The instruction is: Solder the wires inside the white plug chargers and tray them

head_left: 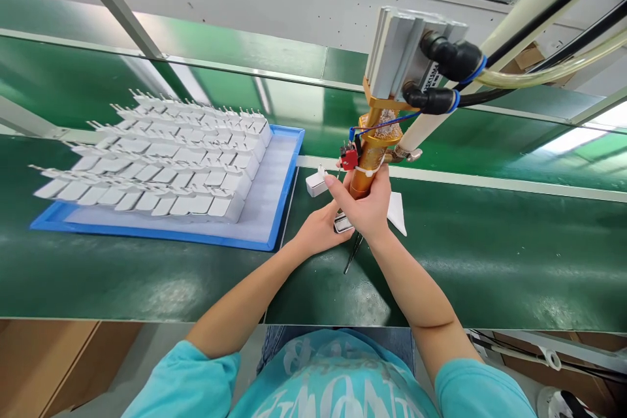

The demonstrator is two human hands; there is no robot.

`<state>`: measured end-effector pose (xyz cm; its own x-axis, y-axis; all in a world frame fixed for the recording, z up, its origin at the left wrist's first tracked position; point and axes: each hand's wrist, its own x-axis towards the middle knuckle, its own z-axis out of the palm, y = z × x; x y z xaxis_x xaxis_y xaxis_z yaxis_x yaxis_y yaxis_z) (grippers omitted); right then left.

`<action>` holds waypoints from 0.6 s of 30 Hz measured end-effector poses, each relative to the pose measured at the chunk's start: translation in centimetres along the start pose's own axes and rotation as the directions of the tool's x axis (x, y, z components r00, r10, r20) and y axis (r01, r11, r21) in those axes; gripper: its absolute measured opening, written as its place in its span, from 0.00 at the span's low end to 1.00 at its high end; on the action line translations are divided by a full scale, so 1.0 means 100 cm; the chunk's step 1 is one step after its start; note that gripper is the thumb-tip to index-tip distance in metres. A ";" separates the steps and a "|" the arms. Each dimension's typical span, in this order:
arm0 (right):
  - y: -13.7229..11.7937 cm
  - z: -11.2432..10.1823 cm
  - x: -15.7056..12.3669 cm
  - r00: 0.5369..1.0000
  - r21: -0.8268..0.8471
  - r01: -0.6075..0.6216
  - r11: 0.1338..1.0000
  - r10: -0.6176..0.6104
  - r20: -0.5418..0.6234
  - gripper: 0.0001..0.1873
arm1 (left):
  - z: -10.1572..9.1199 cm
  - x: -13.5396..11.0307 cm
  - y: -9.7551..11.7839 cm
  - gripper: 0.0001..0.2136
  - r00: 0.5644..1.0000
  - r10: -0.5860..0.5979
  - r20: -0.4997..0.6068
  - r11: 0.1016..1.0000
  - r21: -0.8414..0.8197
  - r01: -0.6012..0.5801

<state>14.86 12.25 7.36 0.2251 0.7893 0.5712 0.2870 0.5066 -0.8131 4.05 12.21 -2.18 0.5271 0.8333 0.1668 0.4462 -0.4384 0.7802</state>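
My right hand (367,209) is wrapped around the lower part of a gold-coloured pneumatic tool (376,144), its thumb pointing left. A red switch (349,157) with blue wiring is strapped to the tool's side. Just below, my left hand (318,230) grips a small white plastic casing (343,223) between thumb and fingers, under the tool's lower end. The tool's tip is hidden behind my right hand. Beside my hands, a second white casing (316,184) with a small upright part lies on the bench. A thin dark metal tool, perhaps tweezers (353,255), lies beneath my hands.
On the left, a blue-rimmed tray (274,235) bears several rows of white casings (166,163) with thin prongs. A white flat piece (398,212) lies right of my hands on the green bench (490,255). A silver cylinder with hoses (416,59) stands above.
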 end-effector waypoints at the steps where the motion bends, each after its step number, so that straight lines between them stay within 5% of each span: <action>1: -0.001 0.000 -0.001 1.000 0.000 -0.005 1.000 0.005 -0.002 0.21 | 0.003 -0.001 0.002 0.22 1.000 -0.003 -0.005 1.000 -0.009 0.002; 18: -0.005 0.002 -0.008 0.999 -0.024 -0.032 0.999 0.032 0.014 0.13 | 0.023 -0.005 0.015 0.26 0.987 0.001 -0.162 0.949 -0.311 -0.052</action>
<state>14.33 11.46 7.30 0.2209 0.8103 0.5429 0.3014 0.4726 -0.8281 6.16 10.37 -2.50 0.4033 0.8766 0.2626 0.1710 -0.3541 0.9194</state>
